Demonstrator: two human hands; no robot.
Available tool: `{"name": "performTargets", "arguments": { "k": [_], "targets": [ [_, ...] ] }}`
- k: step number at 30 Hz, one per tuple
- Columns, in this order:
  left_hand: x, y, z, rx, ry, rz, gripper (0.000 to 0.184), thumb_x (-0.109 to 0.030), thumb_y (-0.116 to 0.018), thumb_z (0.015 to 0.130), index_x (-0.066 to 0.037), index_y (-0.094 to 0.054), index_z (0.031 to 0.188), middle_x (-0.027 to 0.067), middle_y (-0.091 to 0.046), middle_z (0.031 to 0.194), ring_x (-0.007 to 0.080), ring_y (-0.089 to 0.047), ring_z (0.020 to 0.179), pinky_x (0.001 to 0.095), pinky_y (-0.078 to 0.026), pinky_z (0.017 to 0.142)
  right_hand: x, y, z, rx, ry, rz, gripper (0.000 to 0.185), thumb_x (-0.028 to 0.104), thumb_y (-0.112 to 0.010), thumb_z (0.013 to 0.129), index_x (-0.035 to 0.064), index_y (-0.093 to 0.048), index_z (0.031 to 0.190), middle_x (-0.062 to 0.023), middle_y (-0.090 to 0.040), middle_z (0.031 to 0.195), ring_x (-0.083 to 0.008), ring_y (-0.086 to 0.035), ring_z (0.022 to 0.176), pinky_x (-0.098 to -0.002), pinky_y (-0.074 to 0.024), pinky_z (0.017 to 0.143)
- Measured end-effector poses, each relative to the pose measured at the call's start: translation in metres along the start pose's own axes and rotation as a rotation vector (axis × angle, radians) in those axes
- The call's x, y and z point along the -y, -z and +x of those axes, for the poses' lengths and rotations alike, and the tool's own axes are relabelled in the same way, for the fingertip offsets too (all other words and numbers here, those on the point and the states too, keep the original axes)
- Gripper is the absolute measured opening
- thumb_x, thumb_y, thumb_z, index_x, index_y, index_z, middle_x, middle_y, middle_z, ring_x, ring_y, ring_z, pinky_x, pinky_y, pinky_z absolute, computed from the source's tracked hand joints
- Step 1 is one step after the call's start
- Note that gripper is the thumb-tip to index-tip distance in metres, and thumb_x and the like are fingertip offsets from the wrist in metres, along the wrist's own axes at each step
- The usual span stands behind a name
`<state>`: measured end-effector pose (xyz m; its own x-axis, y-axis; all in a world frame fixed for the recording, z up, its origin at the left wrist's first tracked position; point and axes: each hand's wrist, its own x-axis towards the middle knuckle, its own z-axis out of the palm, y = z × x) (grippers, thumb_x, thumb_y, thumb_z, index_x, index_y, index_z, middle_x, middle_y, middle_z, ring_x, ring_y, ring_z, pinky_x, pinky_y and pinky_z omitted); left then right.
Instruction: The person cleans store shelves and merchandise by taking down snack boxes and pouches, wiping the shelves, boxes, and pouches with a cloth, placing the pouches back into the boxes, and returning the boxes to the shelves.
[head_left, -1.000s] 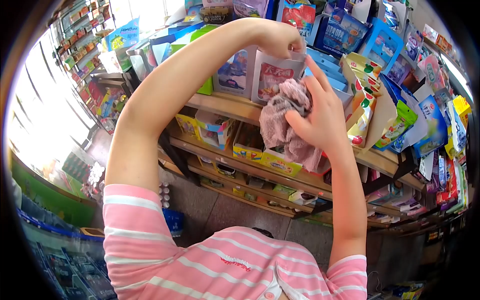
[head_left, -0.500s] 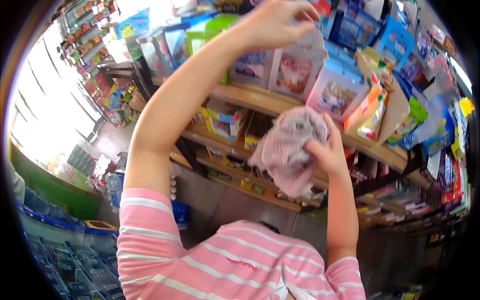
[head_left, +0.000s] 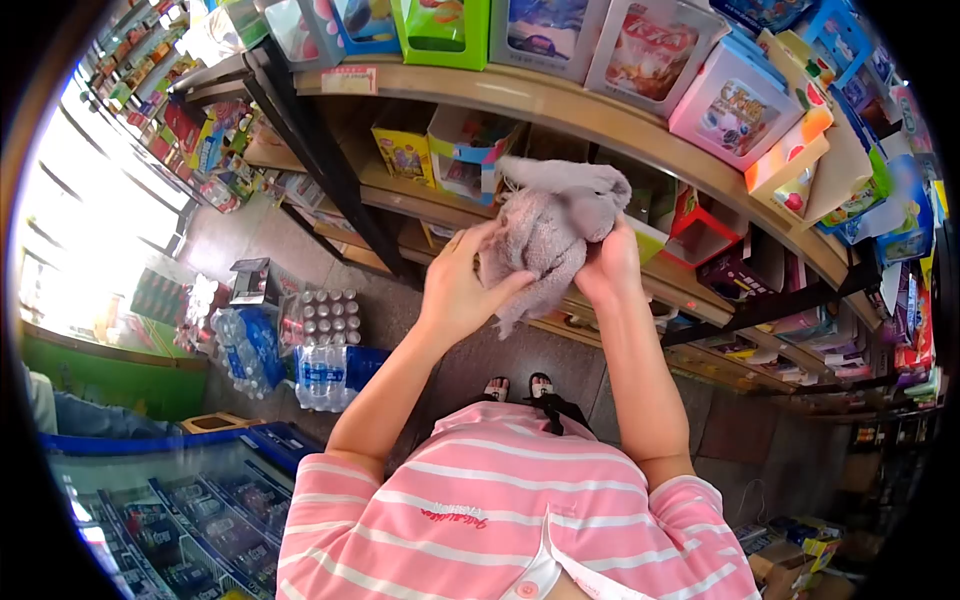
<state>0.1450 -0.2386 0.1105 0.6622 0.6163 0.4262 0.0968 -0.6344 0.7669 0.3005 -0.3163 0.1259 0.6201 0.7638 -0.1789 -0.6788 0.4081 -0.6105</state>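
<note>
A crumpled greyish-pink cloth [head_left: 545, 235] is bunched between both hands in front of the shelves. From its left side my left hand [head_left: 462, 290] grips it, thumb pressed on the front of the folds. My right hand [head_left: 612, 265] holds the cloth's lower right side, with some fingers hidden behind it. Beyond the cloth runs a wooden shelf [head_left: 480, 92] bearing a green box [head_left: 440, 35], a box with a red picture [head_left: 652, 52] and a pink box [head_left: 738, 105].
Lower shelves hold a yellow box [head_left: 403, 155] and a red box [head_left: 705, 228]. On the floor to the left stand packs of water bottles [head_left: 322, 375] and cans [head_left: 330, 318]. A blue-rimmed glass-topped case [head_left: 180, 450] is at the lower left. My feet [head_left: 540, 385] show below.
My left hand has come down from above the boxes on the upper shelf and now grips the cloth. The cloth has shifted slightly up and left, and the view has tilted downward.
</note>
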Motion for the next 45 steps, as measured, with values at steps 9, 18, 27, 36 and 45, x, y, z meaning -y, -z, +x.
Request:
{"name": "performTargets", "arguments": {
  "k": [9, 18, 27, 36, 45],
  "targets": [
    [0.017, 0.001, 0.017, 0.380, 0.433, -0.436, 0.030, -0.023, -0.060, 0.083, 0.000, -0.057, 0.101, 0.0030, -0.061, 0.085, 0.0143, -0.058, 0.075, 0.0252, -0.045, 0.066, -0.003, 0.042, -0.017, 0.021, 0.005, 0.348, 0.039, 0.029, -0.033, 0.093, 0.0030, -0.046, 0.120, -0.0131, -0.047, 0.126, -0.0295, -0.043, 0.118, -0.0461, -0.0314, 0.103],
    [-0.045, -0.020, 0.063, 0.536, 0.219, -0.498, 0.026, -0.018, -0.048, 0.090, 0.001, -0.053, 0.107, 0.0085, -0.060, 0.101, 0.0154, -0.056, 0.090, 0.0279, -0.043, 0.082, -0.022, 0.150, -0.059, 0.036, -0.314, 0.177, 0.042, 0.038, -0.039, 0.089, 0.0203, -0.045, 0.126, -0.0058, -0.049, 0.127, -0.0281, -0.047, 0.114, -0.0532, -0.0386, 0.089],
    [-0.077, -0.038, 0.051, 0.348, 0.034, -0.063, 0.025, -0.022, -0.050, 0.089, 0.001, -0.052, 0.097, 0.0176, -0.058, 0.084, 0.0218, -0.057, 0.080, 0.0333, -0.044, 0.074, -0.031, 0.210, -0.067, -0.330, -0.201, -0.195, 0.055, 0.015, -0.050, 0.081, 0.0181, -0.034, 0.134, -0.0060, -0.036, 0.136, -0.0225, -0.041, 0.119, -0.0450, -0.0353, 0.095],
    [-0.099, -0.100, 0.047, 0.430, 0.039, -0.390, 0.027, -0.024, -0.047, 0.092, 0.001, -0.053, 0.098, 0.0087, -0.058, 0.088, 0.0137, -0.053, 0.084, 0.0289, -0.043, 0.076, -0.038, 0.208, -0.071, 0.255, -0.078, -0.480, 0.054, 0.035, -0.046, 0.090, 0.0075, -0.031, 0.133, -0.0059, -0.038, 0.134, -0.0204, -0.036, 0.123, -0.0388, -0.0274, 0.103],
    [-0.038, -0.108, 0.017, 0.491, 0.394, -0.715, 0.030, -0.027, -0.055, 0.089, -0.001, -0.052, 0.105, 0.0049, -0.058, 0.097, 0.0113, -0.053, 0.090, 0.0272, -0.043, 0.082, -0.002, 0.138, -0.079, 0.094, -0.115, 0.412, 0.064, 0.054, -0.037, 0.084, 0.0110, -0.036, 0.131, -0.0110, -0.040, 0.134, -0.0322, -0.038, 0.122, -0.0493, -0.0303, 0.101]
  ]
}}
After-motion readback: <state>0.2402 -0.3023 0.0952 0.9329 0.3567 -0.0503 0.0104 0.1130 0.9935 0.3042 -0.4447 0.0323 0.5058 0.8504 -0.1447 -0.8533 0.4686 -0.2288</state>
